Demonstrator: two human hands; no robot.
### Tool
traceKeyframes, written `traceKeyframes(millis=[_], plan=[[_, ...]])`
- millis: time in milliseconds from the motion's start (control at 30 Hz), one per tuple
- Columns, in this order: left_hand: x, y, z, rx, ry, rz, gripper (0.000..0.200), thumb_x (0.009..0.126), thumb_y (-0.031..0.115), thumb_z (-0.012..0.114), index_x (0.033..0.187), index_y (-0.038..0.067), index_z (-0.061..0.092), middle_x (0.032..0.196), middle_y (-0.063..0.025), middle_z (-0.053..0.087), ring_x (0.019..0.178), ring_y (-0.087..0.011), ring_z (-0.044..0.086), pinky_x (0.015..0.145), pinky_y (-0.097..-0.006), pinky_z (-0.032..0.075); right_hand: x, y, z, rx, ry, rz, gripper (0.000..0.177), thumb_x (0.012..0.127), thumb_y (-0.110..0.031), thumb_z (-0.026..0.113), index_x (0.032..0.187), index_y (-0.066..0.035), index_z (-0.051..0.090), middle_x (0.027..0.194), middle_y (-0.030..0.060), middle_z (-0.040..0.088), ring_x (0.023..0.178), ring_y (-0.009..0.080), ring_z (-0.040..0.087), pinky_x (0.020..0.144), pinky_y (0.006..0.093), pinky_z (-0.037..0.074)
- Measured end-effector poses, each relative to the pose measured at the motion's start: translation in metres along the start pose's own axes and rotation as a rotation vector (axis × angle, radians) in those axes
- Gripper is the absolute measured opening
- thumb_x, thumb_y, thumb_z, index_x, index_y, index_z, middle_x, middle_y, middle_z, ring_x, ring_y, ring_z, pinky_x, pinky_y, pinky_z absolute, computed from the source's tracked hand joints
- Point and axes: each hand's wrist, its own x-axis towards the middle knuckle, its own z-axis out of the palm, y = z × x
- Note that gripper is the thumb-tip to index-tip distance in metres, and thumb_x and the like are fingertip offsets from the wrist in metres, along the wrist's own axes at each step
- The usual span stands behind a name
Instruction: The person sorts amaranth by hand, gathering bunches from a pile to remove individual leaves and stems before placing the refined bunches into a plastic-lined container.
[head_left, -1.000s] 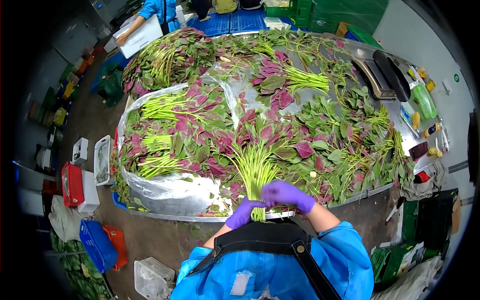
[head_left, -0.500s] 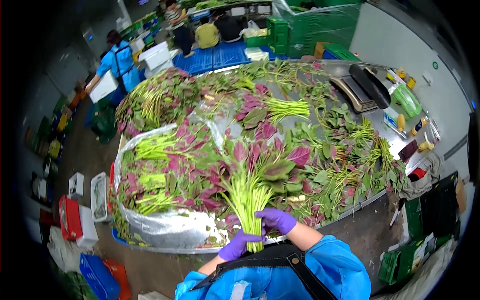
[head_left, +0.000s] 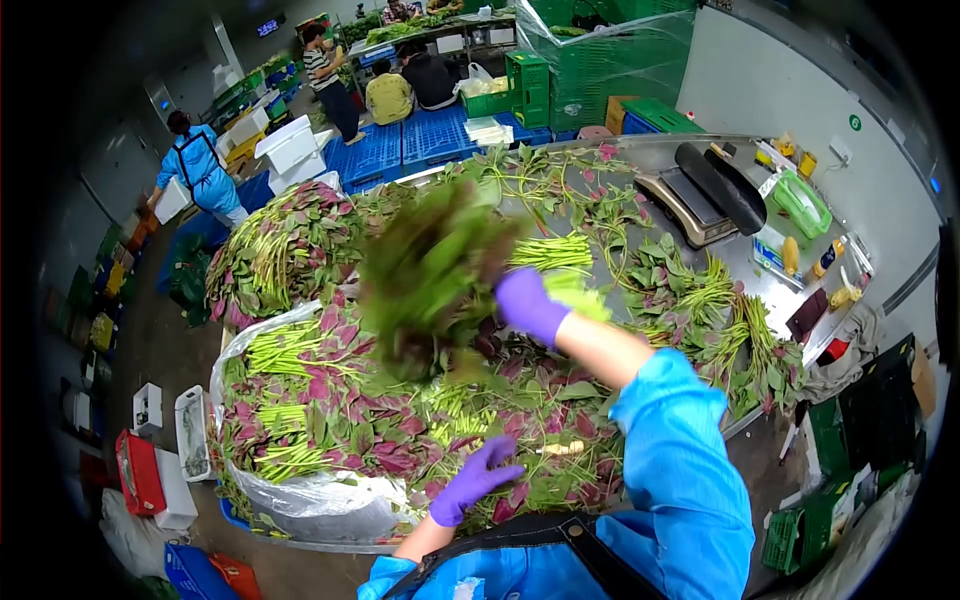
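My right hand (head_left: 530, 308), in a purple glove, is wrapped round a bunch of red amaranth (head_left: 430, 280). The bunch is held above the table, its leaves smeared by motion and pointing left, its pale stems sticking out to the right of the hand. My left hand (head_left: 475, 482), also gloved, hovers low near the front edge with fingers apart and nothing in it. Loose purple-and-green amaranth (head_left: 560, 400) lies below and between the hands. To the left, tied-looking bunches (head_left: 285, 350) lie on a clear plastic sheet (head_left: 300, 492).
A big amaranth pile (head_left: 290, 240) stands at the far left of the metal table (head_left: 650, 150). A scale (head_left: 695, 205) and a green basket (head_left: 803, 203) sit at the right. Co-workers, one in blue (head_left: 200, 165), are beyond. Crates (head_left: 140, 470) stand on the floor at left.
The bunch has gone from both hands in front of my body to my right hand alone, farther forward over the table. My left hand has let go and opened. The view has shifted slightly.
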Motion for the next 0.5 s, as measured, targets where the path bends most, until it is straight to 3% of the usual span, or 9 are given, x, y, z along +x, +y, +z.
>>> traceKeyframes(millis=[33,133,167,200,267,300,367,433,500], plan=[[-0.002,0.001,0.001,-0.084,-0.07,-0.124,0.061,0.078,0.015,0.067,0.128,-0.001,0.035,0.126,-0.0144,0.045,0.118,-0.0224,0.043,0.097,-0.0319,0.036,0.017,0.021,-0.009,0.047,0.085,0.106,0.031,0.067,-0.013,0.058,0.096,-0.005,0.055,0.06,0.0102,0.056,0.059,0.0304,0.057,0.053,0.0397,0.043],[0.003,-0.026,0.011,-0.215,-0.081,-0.108,0.056,0.079,0.01,0.063,0.127,-0.002,0.037,0.123,-0.0123,0.049,0.114,-0.0198,0.047,0.097,-0.0304,0.037,0.043,0.043,-0.033,-0.065,0.313,0.05,0.036,0.063,-0.009,0.059,0.099,-0.007,0.055,0.066,0.0097,0.059,0.062,0.0278,0.058,0.054,0.0381,0.044],[0.006,-0.028,0.016,-0.251,0.002,-0.158,0.052,0.08,0.007,0.061,0.127,-0.001,0.038,0.122,-0.0124,0.049,0.112,-0.0189,0.048,0.095,-0.0294,0.038,0.047,0.049,-0.04,-0.062,0.312,0.047,0.036,0.063,-0.009,0.059,0.099,-0.007,0.055,0.066,0.0097,0.059,0.062,0.0278,0.058,0.054,0.0381,0.044],[0.01,-0.031,0.019,-0.281,0.081,-0.214,0.05,0.081,0.005,0.06,0.126,0.0,0.038,0.12,-0.0125,0.05,0.111,-0.0181,0.048,0.094,-0.0283,0.04,0.05,0.055,-0.049,-0.003,0.373,0.04,0.038,0.063,-0.009,0.06,0.1,-0.008,0.055,0.068,0.0099,0.059,0.063,0.0281,0.058,0.055,0.0381,0.044],[0.022,-0.037,0.021,-0.33,0.049,-0.228,0.045,0.083,0.003,0.057,0.124,0.001,0.04,0.119,-0.0113,0.051,0.109,-0.017,0.049,0.094,-0.027,0.04,0.058,0.071,-0.055,0.099,0.472,0.038,0.043,0.063,-0.008,0.06,0.106,-0.009,0.055,0.071,0.0105,0.059,0.065,0.0286,0.058,0.056,0.0386,0.044],[0.03,-0.035,0.023,-0.328,0.031,-0.223,0.044,0.083,0.002,0.056,0.124,0.002,0.04,0.119,-0.0107,0.052,0.109,-0.0168,0.05,0.094,-0.0267,0.04,0.062,0.077,-0.053,0.108,0.569,0.003,0.036,0.064,-0.008,0.057,0.1,-0.005,0.054,0.066,0.0106,0.058,0.061,0.0278,0.058,0.053,0.0382,0.044],[0.043,-0.026,0.024,-0.297,0.04,-0.231,0.043,0.083,0.002,0.056,0.123,0.002,0.041,0.118,-0.0105,0.052,0.108,-0.0164,0.05,0.094,-0.0264,0.04,0.066,0.086,-0.035,0.115,0.618,-0.018,0.038,0.064,-0.007,0.056,0.102,-0.005,0.054,0.067,0.0102,0.058,0.062,0.0275,0.058,0.053,0.0383,0.044],[0.057,-0.022,0.022,-0.265,0.056,-0.232,0.042,0.084,0.002,0.056,0.123,0.002,0.041,0.118,-0.0103,0.053,0.108,-0.0161,0.05,0.094,-0.026,0.04,0.062,0.09,-0.001,0.18,0.435,0.01,0.054,0.064,-0.006,0.058,0.117,-0.012,0.049,0.066,0.0095,0.056,0.064,0.0262,0.058,0.055,0.0375,0.044],[0.067,-0.025,0.018,-0.222,0.098,-0.213,0.042,0.084,0.002,0.056,0.123,0.002,0.041,0.116,-0.0101,0.054,0.107,-0.0154,0.05,0.093,-0.026,0.04,0.05,0.101,0.054,0.198,0.395,-0.04,0.044,0.065,-0.008,0.058,0.109,-0.009,0.053,0.067,0.0104,0.057,0.063,0.0262,0.058,0.054,0.0376,0.044]])
